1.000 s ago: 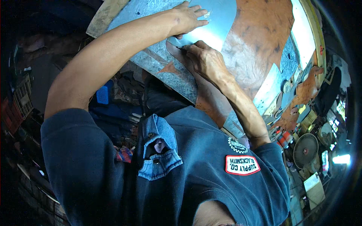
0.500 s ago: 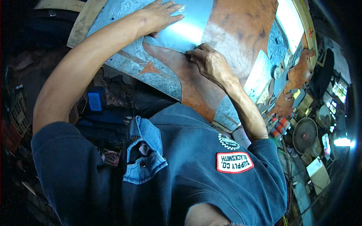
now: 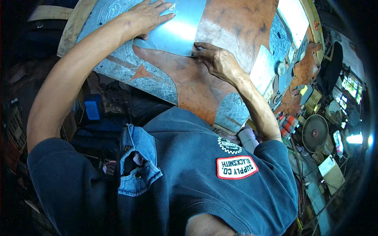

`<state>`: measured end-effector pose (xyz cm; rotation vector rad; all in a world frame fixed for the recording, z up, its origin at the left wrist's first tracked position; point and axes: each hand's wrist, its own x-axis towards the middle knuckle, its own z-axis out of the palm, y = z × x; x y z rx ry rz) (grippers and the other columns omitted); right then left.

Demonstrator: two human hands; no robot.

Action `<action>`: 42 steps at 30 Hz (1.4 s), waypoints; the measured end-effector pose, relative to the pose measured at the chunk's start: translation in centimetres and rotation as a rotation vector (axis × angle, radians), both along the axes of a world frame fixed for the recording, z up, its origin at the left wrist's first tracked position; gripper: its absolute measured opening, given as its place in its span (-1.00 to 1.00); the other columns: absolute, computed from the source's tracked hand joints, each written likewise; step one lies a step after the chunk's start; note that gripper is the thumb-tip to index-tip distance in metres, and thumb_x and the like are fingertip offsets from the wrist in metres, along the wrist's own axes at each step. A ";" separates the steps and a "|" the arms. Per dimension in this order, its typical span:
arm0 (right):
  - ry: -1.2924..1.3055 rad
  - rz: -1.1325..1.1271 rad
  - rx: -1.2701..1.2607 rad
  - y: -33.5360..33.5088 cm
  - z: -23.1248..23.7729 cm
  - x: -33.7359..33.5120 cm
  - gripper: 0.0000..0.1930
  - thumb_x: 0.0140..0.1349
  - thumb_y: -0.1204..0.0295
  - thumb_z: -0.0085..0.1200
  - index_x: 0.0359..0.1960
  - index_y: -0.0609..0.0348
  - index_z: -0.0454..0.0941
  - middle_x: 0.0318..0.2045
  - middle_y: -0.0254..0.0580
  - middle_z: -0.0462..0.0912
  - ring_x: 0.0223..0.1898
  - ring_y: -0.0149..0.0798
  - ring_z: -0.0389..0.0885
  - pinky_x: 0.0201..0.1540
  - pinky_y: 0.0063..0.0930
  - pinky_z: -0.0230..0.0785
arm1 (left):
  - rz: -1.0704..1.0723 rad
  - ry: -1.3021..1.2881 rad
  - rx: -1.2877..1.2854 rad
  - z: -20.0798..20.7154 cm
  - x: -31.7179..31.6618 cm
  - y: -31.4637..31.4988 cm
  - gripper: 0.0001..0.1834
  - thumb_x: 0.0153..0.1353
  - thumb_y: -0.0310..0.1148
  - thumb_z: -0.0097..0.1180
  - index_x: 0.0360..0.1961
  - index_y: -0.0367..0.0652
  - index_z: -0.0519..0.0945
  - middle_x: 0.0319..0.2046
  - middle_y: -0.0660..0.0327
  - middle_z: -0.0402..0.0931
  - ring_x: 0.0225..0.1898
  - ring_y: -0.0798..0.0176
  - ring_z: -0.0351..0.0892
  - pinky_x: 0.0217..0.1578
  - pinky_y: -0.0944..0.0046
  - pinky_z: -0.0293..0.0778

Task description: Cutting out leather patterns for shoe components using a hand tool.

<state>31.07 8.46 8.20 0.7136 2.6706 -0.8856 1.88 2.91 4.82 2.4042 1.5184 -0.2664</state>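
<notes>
Fingers spread, my left hand (image 3: 147, 19) lies flat on a shiny metal sheet (image 3: 179, 31), which rests on a brown leather hide (image 3: 193, 84). At the sheet's lower right corner, my right hand (image 3: 218, 63) rests on the leather with its fingers bent together. A thin dark tip shows at those fingers, along the sheet's near edge. What it belongs to is hidden by the hand. A small triangular leather scrap (image 3: 141, 73) lies left of the hide on the grey work surface (image 3: 157, 80).
A wooden edge (image 3: 75, 29) borders the work surface at the left. On the right are a round tin (image 3: 280, 68), leather offcuts (image 3: 305, 65) and a fan (image 3: 315, 133). A blue box-shaped object (image 3: 93, 107) sits below the surface at the left.
The whole view has shifted a little, so the scene sits further left. My right hand has slid rightward along the sheet's near edge to its corner. My left hand stays on the sheet.
</notes>
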 end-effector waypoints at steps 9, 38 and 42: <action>0.060 0.112 -0.025 2.0 -1.0 0.6 -0.78 0.22 0.45 0.11 -0.11 0.05 0.67 0.08 -0.21 0.60 0.02 -0.08 0.61 0.02 -0.28 0.51 | 0.015 0.053 -0.137 1.4 0.5 0.4 -0.12 -0.02 -0.35 0.31 0.37 -0.11 0.22 0.40 -0.09 0.04 0.40 -0.08 0.08 0.35 -0.10 0.06; 0.797 -1.555 -0.584 -12.2 -0.8 -5.8 -0.56 0.31 0.23 0.09 0.14 0.21 0.46 -0.58 -0.48 0.43 -0.64 -0.59 0.32 -0.59 -0.68 0.20 | 1.249 -1.667 -0.445 -1.9 -0.8 -5.0 -0.47 0.30 -0.46 0.08 0.25 -0.45 0.27 0.13 -0.04 0.42 0.04 0.18 0.53 -0.04 0.23 0.52; 0.874 -1.661 -0.613 -12.4 -1.3 -6.2 -0.66 0.26 0.25 0.16 -0.05 0.21 0.52 -0.58 -0.46 0.46 -0.65 -0.59 0.35 -0.66 -0.68 0.22 | 1.066 -1.621 -0.756 -1.7 -2.0 -5.0 -0.76 0.35 -0.37 0.04 -0.06 -0.30 0.52 -0.19 0.14 0.60 -0.23 0.27 0.63 -0.23 0.29 0.57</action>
